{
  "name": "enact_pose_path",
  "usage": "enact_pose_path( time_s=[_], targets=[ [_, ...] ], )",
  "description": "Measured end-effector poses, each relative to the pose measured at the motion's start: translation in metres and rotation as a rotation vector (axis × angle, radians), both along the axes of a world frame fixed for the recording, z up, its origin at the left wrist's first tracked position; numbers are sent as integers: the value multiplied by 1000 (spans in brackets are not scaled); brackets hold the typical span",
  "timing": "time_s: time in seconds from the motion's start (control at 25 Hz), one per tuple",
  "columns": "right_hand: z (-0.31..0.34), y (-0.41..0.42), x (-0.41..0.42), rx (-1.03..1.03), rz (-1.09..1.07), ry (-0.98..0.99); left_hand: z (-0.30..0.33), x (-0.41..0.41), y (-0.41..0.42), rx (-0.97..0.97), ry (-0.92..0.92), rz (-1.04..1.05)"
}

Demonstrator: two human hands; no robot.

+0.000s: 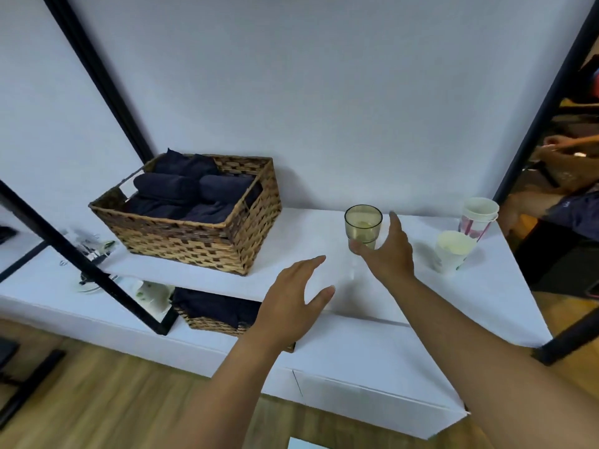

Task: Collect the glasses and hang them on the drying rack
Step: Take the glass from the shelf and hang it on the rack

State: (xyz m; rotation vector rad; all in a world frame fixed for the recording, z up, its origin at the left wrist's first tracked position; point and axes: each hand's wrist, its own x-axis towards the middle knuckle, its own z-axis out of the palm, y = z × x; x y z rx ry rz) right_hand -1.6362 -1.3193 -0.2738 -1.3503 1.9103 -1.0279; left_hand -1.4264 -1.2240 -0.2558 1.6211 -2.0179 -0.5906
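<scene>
A greenish transparent glass (363, 223) stands upright on the white upper shelf (301, 228), near the back wall. My right hand (387, 251) reaches around its right side with fingers spread and mostly straight. The thumb tip lies against the glass's base, and the fingers stay apart from its right wall. My left hand (293, 298) hovers open over the shelf's front edge, left of and below the glass, holding nothing.
A wicker basket (194, 234) of dark folded cloths fills the shelf's left half. Paper cups (453, 251) stand to the right of the glass, with a stacked pair (478, 217) behind. Plates (97, 247), a second basket (210, 320) and black frame posts (81, 264) sit lower left. Another person (551, 202) is at right.
</scene>
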Motion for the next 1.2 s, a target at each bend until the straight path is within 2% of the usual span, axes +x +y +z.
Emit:
enact_pose_path(
  time_s=[0.16,0.4,0.52,0.68,0.8,1.08,1.2],
  targets=[
    [-21,-45,-1,71,22,-108,-11,-16,7,24,30,89],
    [-44,-70,9,35,-17,-291,-19,-26,45,58,36,158],
    [-54,-77,8,28,-23,-298,-10,-14,44,45,16,205],
    [-35,-47,19,-34,-12,-267,5,3,41,30,50,256],
    [-27,-20,38,-64,59,-313,12,16,43,31,142,309],
    [27,61,126,-150,371,-377,37,55,67,36,510,455],
    [50,100,177,-182,506,-387,55,95,92,-2,572,482]
  ],
)
